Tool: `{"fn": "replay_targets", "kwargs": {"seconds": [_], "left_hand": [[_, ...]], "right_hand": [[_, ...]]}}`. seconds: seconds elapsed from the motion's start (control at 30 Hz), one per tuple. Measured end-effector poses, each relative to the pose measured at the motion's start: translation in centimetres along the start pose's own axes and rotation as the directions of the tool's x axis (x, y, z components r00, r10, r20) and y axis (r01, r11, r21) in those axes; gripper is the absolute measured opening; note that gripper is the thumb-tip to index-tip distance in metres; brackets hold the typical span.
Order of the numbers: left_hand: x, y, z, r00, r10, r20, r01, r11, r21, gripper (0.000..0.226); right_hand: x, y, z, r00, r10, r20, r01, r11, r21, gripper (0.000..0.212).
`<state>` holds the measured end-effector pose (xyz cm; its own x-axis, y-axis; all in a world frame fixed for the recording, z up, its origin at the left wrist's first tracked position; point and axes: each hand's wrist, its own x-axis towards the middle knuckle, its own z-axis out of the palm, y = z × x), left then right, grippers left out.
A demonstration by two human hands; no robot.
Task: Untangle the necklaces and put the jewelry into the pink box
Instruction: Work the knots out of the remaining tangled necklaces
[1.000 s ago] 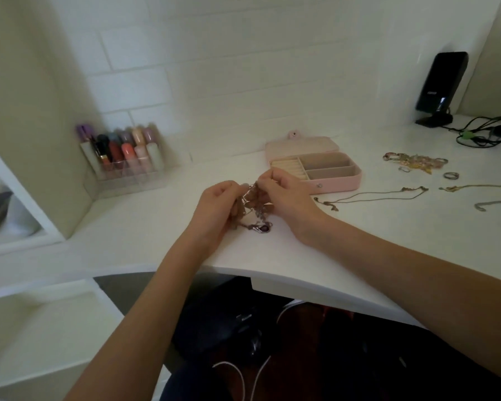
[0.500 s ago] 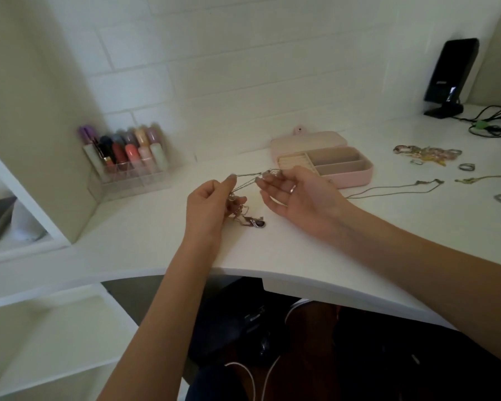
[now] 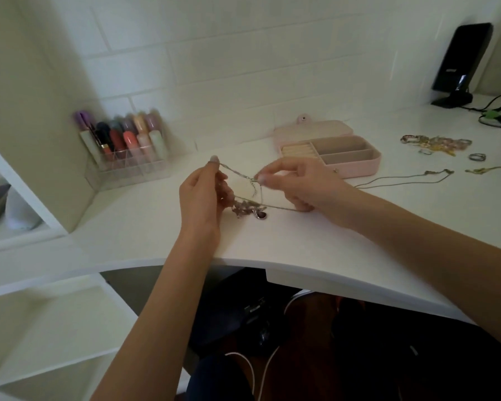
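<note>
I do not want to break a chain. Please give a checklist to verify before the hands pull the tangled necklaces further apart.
1. Left hand pinches the chain: ok.
2. Right hand pinches the same chain: ok.
3. Knot loose enough to pull: cannot tell.
4. Pendants rest on the desk: ok.
5. Pink box open: ok.
6. Box compartments free: ok.

No legible text anywhere; small white mark on black stand [image 3: 462, 62] unreadable.
</note>
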<state>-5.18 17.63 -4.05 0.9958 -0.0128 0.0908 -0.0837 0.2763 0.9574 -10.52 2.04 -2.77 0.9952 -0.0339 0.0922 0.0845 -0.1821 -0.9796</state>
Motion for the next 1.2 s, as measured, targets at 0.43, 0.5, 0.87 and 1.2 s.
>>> {"fn": "replay_targets", "kwargs": {"seconds": [0.43, 0.5, 0.87, 1.2], "left_hand": [[-0.1, -0.1, 0.1, 0.994, 0.099, -0.048, -0.090, 0.980, 0.177, 0.047], [0.0, -0.2, 0.0, 0.993, 0.095, -0.070, -0.086, 0.989, 0.121, 0.045], [0.4, 0.4, -1.0, 0.996, -0.063, -0.062, 0.046, 0.968, -0.247, 0.043], [0.2, 0.4, 0.2, 0.999, -0.030, -0.034, 0.033, 0.997, 0.068, 0.067]], "right_hand": [[0.9, -0.3, -0.5, 0.979, 0.037, -0.198, 0.040, 0.928, 0.370, 0.024], [0.9, -0.5, -0.9, 0.977, 0.101, -0.187, 0.002, 0.876, 0.483, 0.025], [0.9, 0.1, -1.2, 0.925, -0.284, -0.253, 0.235, 0.950, -0.208, 0.021], [1.5, 1.8, -1.1, 0.928, -0.370, -0.052, 0.246, 0.708, -0.662, 0.024]]}}
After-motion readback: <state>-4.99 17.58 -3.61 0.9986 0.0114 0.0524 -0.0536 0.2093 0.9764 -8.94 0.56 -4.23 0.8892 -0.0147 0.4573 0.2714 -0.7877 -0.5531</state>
